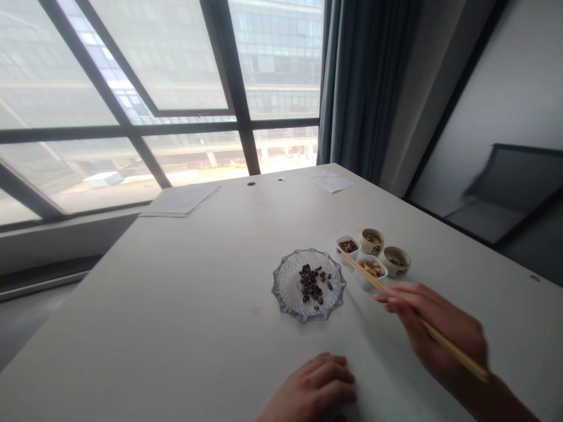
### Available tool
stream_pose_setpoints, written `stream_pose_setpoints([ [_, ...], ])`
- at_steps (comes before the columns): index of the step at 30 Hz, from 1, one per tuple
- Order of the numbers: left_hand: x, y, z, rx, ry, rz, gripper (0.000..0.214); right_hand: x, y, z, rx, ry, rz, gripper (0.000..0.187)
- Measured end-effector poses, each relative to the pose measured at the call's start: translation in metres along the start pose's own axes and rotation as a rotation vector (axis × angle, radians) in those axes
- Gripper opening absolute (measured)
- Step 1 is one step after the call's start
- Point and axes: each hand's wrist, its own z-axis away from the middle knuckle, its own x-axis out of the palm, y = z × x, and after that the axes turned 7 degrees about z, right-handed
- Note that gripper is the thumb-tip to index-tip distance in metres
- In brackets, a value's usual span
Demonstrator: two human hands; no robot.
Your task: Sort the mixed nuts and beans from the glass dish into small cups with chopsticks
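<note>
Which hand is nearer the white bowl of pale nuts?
Right. The right hand is close to the bowl, at its near right; the left hand is farther off, toward the wearer.

"What colours can we see?"

"We see dark brown beans [311, 284] and a clear bowl [285, 293] with crisscross lines."

"And the chopsticks [367, 274]?"

"They look yellowy tan to us. The round cups [393, 271] are cream with black squiggles, and the little boxes [365, 283] are plain white."

"We see a white table [176, 322] too, and a dark blue-grey curtain [356, 88]."
</note>
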Motion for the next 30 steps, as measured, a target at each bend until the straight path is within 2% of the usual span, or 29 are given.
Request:
stream_pose_setpoints([
  [2, 0.000, 0.001, -0.001, -0.009, 0.002, 0.005, 0.015, -0.030, 0.003, 0.005, 0.113, 0.066, 0.107, 0.020],
  [4, 0.001, 0.001, 0.000, -0.020, 0.001, 0.006, 0.015, -0.050, 0.010, 0.009, 0.242, 0.112, 0.195, 0.022],
  [6, 0.002, 0.000, 0.001, -0.023, 0.002, 0.002, 0.016, -0.058, 0.023, 0.012, 0.312, 0.116, 0.226, 0.024],
  [9, 0.002, -0.001, 0.001, -0.032, -0.005, 0.001, 0.021, -0.056, 0.042, 0.014, 0.320, 0.093, 0.194, 0.027],
  [11, 0.002, 0.000, 0.001, -0.032, -0.002, 0.007, 0.022, -0.050, 0.046, 0.014, 0.326, 0.109, 0.178, 0.025],
  [14, 0.001, 0.001, 0.001, -0.030, 0.006, 0.013, 0.022, -0.032, 0.031, 0.010, 0.337, 0.123, 0.062, 0.021],
  [18, 0.001, 0.001, 0.000, -0.034, 0.006, -0.001, 0.021, 0.011, 0.002, 0.000, 0.288, -0.048, -0.305, 0.023],
  [23, 0.001, -0.002, 0.001, 0.009, -0.008, -0.015, 0.016, 0.062, -0.001, -0.010, 0.254, -0.202, -0.412, 0.027],
  [26, 0.002, -0.004, 0.003, 0.005, -0.022, -0.025, 0.018, 0.075, 0.004, -0.012, 0.264, -0.229, -0.419, 0.029],
  [30, 0.001, -0.002, 0.004, -0.017, -0.027, -0.040, 0.017, 0.079, 0.003, -0.012, 0.246, -0.227, -0.413, 0.028],
])
